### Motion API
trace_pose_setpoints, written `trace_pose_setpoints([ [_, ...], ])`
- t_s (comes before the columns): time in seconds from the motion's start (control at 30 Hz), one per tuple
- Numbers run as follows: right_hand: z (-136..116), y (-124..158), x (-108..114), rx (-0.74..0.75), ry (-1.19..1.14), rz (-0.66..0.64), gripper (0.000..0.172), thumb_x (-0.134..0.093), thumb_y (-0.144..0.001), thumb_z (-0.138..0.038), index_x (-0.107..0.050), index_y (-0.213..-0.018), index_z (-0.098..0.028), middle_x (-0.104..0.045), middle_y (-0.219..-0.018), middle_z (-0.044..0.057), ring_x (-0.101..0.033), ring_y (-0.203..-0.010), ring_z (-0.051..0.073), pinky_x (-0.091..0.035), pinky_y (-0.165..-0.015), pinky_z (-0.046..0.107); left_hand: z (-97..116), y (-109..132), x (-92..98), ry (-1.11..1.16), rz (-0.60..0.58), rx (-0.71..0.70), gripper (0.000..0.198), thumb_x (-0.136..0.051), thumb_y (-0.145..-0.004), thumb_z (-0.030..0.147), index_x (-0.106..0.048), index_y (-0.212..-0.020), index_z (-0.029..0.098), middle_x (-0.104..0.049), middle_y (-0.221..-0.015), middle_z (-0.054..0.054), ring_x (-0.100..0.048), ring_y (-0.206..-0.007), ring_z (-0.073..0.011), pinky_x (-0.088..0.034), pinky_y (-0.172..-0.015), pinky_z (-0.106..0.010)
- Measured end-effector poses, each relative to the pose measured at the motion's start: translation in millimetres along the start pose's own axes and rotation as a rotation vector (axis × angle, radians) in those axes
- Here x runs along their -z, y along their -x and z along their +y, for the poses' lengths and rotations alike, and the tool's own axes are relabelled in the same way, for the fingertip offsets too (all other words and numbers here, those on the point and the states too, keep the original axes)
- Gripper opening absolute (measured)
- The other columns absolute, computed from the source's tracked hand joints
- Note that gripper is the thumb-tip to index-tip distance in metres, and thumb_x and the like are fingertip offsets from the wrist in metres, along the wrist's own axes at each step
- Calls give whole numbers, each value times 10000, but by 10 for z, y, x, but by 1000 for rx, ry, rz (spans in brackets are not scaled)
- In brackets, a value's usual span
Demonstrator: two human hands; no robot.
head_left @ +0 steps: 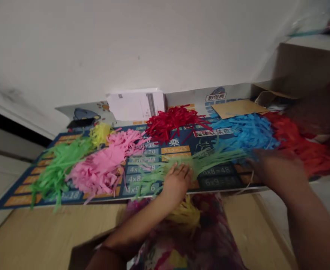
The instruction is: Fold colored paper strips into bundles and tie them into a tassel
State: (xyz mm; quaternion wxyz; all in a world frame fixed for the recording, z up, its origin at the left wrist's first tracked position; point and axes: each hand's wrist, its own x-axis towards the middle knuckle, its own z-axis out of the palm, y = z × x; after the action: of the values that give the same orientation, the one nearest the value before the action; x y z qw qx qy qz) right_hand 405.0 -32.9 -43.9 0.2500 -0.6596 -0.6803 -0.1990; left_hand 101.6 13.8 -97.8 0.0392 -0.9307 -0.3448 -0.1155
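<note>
A light green bundle of paper streamers [215,160] stretches across the middle of a mat printed with multiplication sums [176,150]. My left hand [177,182] is over the bundle's middle, with bent fingers closed on it. Its strips fan out to both sides and are smeared by motion. At the bundle's right end is my right hand [274,167], too blurred to show its fingers. Just beyond that hand lie a blue streamer heap [243,131] and an orange-red one [302,144].
Pink [97,172], green [60,165], yellow [100,134] and dark red [176,122] streamer heaps lie on the mat. Behind them stand a white packet [135,105] and brown card [238,108]. A patterned bag with yellow strips [185,215] sits below the front edge.
</note>
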Motion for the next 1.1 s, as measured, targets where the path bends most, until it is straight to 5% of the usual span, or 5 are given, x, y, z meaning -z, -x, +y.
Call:
trace_pose_setpoints([
  [0.27,-1113,180,-451,508,-351,-235,259,-483,-956,-165,-655,-1149,-181,-739,-1158,95,-676,-1103,232,-357,-1107,488,55,74,54,83,-47,30,314,-478,-981,154,-654,-1241,164,-703,-1275,-126,-648,-1216,-232,-393,-1155,-465],
  [0.57,-799,181,-831,409,-593,-294,206,-497,-1008,-245,-702,-1029,-232,-773,-1045,38,-710,-998,207,-425,-951,415,-883,805,721,-30,-126,333,473,-463,-877,36,-655,-1255,245,-696,-1297,-93,-637,-1227,-280,-304,-1142,-605],
  [0.7,-817,124,-817,401,-618,-357,213,-484,-1020,-269,-688,-1067,-232,-767,-1056,39,-704,-989,212,-415,-912,407,-857,791,1061,35,-160,220,556,-589,-907,264,-488,-1449,193,-512,-1500,-161,-438,-1421,-345,-315,-1146,-587],
  [0.83,-769,28,-791,443,-643,-425,230,-470,-1025,-283,-692,-1079,-250,-764,-1046,28,-691,-992,218,-393,-902,408,-559,349,732,308,-156,-10,588,-605,-942,412,-441,-1469,211,-625,-1396,-120,-502,-1373,-272,-210,-1219,-528],
  [1.1,-907,-230,-820,156,-411,-617,347,-494,-994,-354,-666,-731,-208,-701,-773,38,-631,-782,226,-332,-707,346,-666,-140,280,374,-232,318,159,-594,-948,281,-743,-941,225,-791,-934,-28,-724,-912,-223,-436,-915,-400],
])
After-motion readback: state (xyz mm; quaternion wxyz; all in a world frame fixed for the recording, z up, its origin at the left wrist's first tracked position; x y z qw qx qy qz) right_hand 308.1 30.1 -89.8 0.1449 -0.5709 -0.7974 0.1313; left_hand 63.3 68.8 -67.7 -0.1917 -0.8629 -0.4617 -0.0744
